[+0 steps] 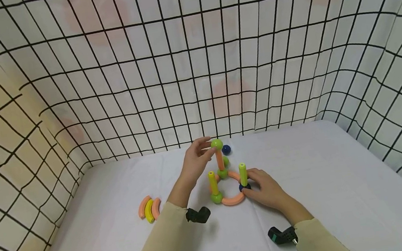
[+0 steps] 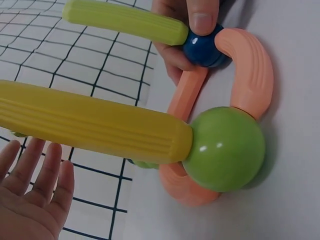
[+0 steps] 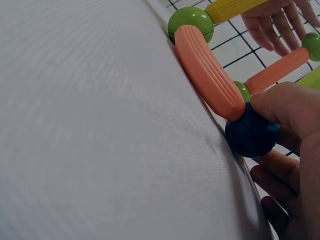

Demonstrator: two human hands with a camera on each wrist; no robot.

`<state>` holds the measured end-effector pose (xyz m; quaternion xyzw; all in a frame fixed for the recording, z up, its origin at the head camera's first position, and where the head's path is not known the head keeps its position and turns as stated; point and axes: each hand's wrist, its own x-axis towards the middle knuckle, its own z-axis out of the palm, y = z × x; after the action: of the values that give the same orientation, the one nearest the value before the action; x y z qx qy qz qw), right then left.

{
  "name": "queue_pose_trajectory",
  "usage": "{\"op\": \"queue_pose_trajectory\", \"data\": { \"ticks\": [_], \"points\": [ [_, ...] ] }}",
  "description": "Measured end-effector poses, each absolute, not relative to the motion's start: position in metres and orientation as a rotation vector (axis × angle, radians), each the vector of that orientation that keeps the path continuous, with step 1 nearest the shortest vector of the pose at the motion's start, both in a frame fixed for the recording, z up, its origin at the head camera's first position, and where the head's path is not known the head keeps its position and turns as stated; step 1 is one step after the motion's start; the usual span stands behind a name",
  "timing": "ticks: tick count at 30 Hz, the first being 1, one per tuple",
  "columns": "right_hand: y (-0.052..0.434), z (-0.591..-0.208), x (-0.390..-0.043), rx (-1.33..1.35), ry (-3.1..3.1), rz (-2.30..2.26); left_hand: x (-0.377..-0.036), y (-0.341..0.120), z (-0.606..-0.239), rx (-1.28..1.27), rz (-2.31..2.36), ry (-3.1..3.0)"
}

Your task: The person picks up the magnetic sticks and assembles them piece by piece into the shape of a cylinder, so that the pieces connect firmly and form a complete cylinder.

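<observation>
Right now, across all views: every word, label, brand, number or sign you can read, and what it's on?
None readable in any view.
Yellow rod, curved orange piece: grooves only, no lettering visible.
Green ball, dark blue ball: no lettering on the sides that show.
Black left-wrist device, black right-wrist device: too small to tell if marked.

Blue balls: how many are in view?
2: the near blue ball sits in the orange ring, held by the right hand; the far blue ball is beyond that ring.
</observation>
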<state>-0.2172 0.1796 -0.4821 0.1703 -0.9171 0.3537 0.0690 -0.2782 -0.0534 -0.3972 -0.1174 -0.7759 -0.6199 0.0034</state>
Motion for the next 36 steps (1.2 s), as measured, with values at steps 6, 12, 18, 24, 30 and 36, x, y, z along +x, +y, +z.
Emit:
{"op": "queue_pose_trajectory", "data": {
  "ticks": [6, 12, 18, 24, 30, 36],
  "points": [
    [0.181, -0.484, -0.218, 0.49, -2.779, 1.052, -0.278, -0.054, -0.403, -0.292, -1.995, -2.376],
    [0.182, -0.485, -0.218, 0.493, -2.789, 1.061, -0.283, -0.054, -0.415, -0.193, -2.03, -2.389],
    [0.182, -0.483, -0.218, 0.496, -2.796, 1.079, -0.292, -0.053, -0.431, -0.161, -2.023, -2.443],
    [0.183, -0.482, -0.218, 0.481, -2.808, 1.067, -0.301, -0.049, -0.444, -0.239, -1.895, -2.584],
    [0.182, -0.482, -0.218, 0.475, -2.818, 1.095, -0.311, -0.046, -0.452, -0.333, -1.789, -2.734],
    [0.181, -0.481, -0.217, 0.493, -2.798, 1.085, -0.317, -0.044, -0.453, -0.382, -1.71, -2.823]
  ]
}}
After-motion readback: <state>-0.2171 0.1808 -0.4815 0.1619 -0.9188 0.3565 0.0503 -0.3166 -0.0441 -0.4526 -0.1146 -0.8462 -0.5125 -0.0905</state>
